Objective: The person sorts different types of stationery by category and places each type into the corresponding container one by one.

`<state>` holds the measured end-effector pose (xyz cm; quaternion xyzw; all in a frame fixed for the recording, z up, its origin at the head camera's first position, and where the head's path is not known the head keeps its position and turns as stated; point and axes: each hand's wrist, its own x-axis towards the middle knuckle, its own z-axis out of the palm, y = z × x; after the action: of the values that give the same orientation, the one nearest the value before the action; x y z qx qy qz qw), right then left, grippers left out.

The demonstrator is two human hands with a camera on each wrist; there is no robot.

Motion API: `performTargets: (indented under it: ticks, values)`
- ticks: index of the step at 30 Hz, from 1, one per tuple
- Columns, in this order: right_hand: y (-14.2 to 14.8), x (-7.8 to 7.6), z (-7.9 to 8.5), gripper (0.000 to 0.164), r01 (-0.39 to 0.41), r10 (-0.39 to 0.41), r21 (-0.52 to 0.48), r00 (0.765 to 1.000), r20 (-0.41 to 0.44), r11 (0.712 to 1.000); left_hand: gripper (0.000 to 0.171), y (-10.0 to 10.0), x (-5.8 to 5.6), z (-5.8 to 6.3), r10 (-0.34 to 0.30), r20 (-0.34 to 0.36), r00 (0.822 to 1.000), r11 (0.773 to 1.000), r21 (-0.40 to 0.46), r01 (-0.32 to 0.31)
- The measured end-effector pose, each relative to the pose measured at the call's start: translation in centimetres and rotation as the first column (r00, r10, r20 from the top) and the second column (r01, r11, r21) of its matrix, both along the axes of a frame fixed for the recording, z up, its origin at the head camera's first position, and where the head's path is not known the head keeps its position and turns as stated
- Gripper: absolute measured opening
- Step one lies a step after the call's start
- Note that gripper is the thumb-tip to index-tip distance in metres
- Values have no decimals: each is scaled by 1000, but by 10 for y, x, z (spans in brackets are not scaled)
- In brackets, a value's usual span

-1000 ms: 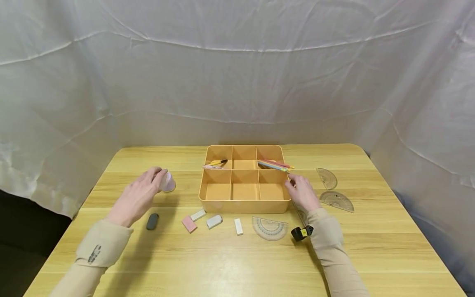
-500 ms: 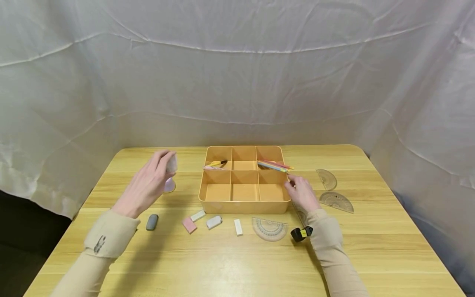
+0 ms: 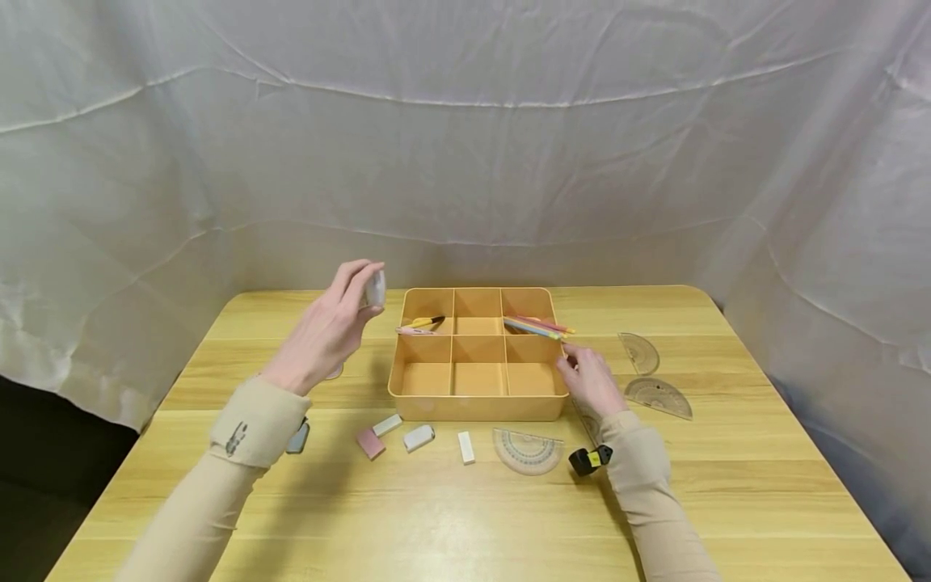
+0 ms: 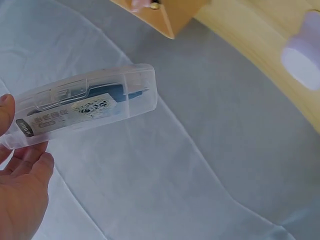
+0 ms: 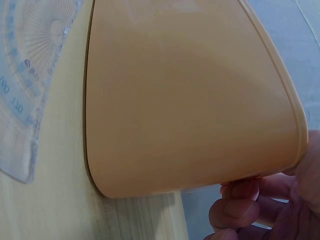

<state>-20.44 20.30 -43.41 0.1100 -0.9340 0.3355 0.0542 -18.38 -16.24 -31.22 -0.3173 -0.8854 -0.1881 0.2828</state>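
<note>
My left hand (image 3: 327,327) holds a clear plastic case (image 4: 90,102) up above the table, left of the organizer box. Inside the case lies a dark blue pointed item, partly covered by a printed label. My right hand (image 3: 595,380) grips the right side rim of the orange six-compartment organizer box (image 3: 480,407); in the right wrist view its fingers (image 5: 235,210) curl at the rim beside the wall. Yellow and pink pens (image 3: 422,326) lean in the back left compartment, and several coloured pencils (image 3: 537,326) lean in the back right one.
Clear protractors (image 3: 528,451) lie in front of the box and at its right. A pink eraser (image 3: 371,444), white erasers (image 3: 419,437) and a grey eraser (image 3: 297,439) lie along the front. A lilac item (image 4: 302,52) stands at left. Black wrist gear (image 3: 590,461) hangs by the right sleeve.
My left hand has lifted the clear case off the left of the table and carried it up and right toward the box. The right hand stays at the rim.
</note>
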Motion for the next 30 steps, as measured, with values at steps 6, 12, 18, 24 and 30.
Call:
performTargets:
  ticks: [6, 12, 18, 24, 30]
  values:
    - [0, 0, 0, 15, -3, 3, -3, 1000, -5, 1000, 53, 18, -10, 6, -46, 27, 999, 999, 15, 45]
    - [0, -1, -1, 16, -10, 10, -11, 1000, -9, 1000, 55, 35, -23, 6, -107, 29, 994, 994, 13, 107]
    - [-1, 0, -2, 16, -9, 8, -19, 1000, -8, 1000, 57, 50, -34, 7, -188, 43, 981, 982, -8, 188]
    - [-1, 1, 0, 16, -5, 5, -16, 1000, -4, 1000, 52, 68, -40, 8, -251, 60, 966, 968, 2, 252]
    - [-1, 1, 1, 16, -1, 1, -15, 1000, -8, 1000, 50, 85, -47, 4, -247, 86, 965, 967, -32, 251]
